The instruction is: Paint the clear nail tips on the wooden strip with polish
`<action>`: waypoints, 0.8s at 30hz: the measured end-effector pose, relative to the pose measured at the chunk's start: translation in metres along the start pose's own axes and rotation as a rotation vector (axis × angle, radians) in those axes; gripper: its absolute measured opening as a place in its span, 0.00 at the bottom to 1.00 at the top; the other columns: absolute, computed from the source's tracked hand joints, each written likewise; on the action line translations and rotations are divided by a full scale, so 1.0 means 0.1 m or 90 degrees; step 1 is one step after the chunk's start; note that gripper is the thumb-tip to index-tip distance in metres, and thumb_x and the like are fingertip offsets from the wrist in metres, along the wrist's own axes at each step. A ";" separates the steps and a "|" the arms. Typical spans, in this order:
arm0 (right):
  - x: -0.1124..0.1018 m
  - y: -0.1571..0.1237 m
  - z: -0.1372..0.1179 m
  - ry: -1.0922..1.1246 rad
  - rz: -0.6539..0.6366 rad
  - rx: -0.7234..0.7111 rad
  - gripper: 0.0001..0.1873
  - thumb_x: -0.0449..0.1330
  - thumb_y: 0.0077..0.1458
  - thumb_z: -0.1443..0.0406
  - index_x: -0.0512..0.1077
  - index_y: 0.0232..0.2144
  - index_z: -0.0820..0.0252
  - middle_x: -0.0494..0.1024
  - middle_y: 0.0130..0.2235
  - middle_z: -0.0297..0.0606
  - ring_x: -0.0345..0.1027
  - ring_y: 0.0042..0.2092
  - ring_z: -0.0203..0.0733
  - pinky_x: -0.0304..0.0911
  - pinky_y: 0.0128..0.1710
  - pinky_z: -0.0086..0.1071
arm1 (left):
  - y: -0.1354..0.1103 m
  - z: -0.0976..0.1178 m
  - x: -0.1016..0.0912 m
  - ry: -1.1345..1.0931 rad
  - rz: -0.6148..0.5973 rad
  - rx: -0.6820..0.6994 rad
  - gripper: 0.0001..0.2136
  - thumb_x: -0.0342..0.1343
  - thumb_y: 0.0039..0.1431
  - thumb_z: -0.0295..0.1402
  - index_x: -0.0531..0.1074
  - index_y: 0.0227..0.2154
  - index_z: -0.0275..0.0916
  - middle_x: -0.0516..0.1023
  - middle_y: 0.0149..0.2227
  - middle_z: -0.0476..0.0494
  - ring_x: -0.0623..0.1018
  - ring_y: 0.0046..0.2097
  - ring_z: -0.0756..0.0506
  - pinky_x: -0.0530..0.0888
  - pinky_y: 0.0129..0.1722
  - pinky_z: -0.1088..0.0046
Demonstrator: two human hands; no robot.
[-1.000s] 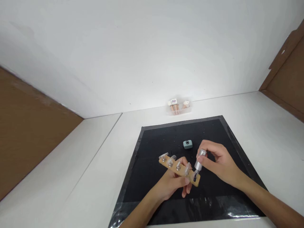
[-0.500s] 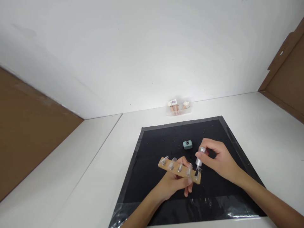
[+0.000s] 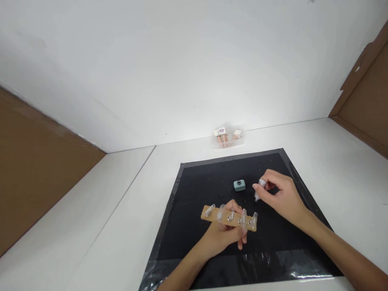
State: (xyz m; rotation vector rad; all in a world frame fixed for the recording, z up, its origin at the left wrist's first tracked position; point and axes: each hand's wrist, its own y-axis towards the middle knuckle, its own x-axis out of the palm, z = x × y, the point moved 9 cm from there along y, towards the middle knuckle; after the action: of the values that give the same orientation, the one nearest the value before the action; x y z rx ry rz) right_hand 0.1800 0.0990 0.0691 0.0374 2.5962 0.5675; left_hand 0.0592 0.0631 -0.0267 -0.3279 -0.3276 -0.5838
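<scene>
My left hand [image 3: 222, 236] is closed around a narrow wooden strip [image 3: 228, 218] that carries several clear nail tips on silver studs, held level just above the black mat [image 3: 197, 210]. My right hand [image 3: 280, 198] pinches a silver nail-polish brush cap [image 3: 259, 189] between thumb and fingers, its brush end pointing down and to the left. The cap hovers between the strip's right end and a small teal polish bottle [image 3: 239, 185] standing open on the mat.
The mat lies on a white table [image 3: 115, 226] against a white wall. A clear tray [image 3: 228, 138] with small bottles sits at the back by the wall. Brown cardboard panels [image 3: 39, 161] stand at the left and far right.
My right hand lifted the brush cap off the rightmost nail tip and moved it up toward the teal bottle. My left hand tilted the strip flatter and lowered it slightly.
</scene>
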 end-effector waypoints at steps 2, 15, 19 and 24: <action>-0.04 0.01 0.00 0.002 0.013 0.000 0.14 0.55 0.50 0.68 0.59 0.16 0.58 0.59 0.19 0.29 0.53 0.22 0.33 0.52 0.22 0.28 | -0.01 0.01 0.01 0.023 0.021 -0.007 0.18 0.64 0.42 0.31 0.56 0.25 0.40 0.69 0.20 0.57 0.69 0.19 0.56 0.68 0.16 0.84; -0.07 0.03 -0.02 0.014 0.007 -0.055 0.14 0.56 0.51 0.68 0.60 0.17 0.58 0.59 0.19 0.29 0.54 0.22 0.33 0.53 0.21 0.28 | -0.09 0.14 -0.07 0.154 0.119 0.034 0.14 0.58 0.44 0.24 0.55 0.26 0.39 0.68 0.24 0.57 0.69 0.21 0.58 0.71 0.20 0.83; 0.05 0.02 -0.12 0.112 -0.106 -0.081 0.12 0.55 0.53 0.67 0.62 0.18 0.59 0.62 0.20 0.30 0.58 0.22 0.33 0.56 0.22 0.28 | -0.09 0.16 -0.08 0.161 0.137 0.044 0.13 0.58 0.44 0.25 0.56 0.25 0.39 0.68 0.25 0.56 0.70 0.21 0.57 0.71 0.20 0.82; 0.06 0.04 -0.02 0.069 -0.077 -0.039 0.13 0.56 0.52 0.66 0.61 0.17 0.59 0.60 0.20 0.29 0.55 0.22 0.33 0.53 0.21 0.28 | -0.10 0.18 -0.07 0.168 0.138 0.063 0.13 0.57 0.44 0.24 0.56 0.26 0.39 0.67 0.23 0.57 0.70 0.21 0.57 0.71 0.20 0.82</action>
State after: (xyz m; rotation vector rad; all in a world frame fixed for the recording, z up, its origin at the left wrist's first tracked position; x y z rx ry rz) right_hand 0.1736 0.1021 0.0696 -0.1732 2.6619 0.6194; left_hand 0.0440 0.0663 -0.0112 -0.1848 -0.0641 -0.3904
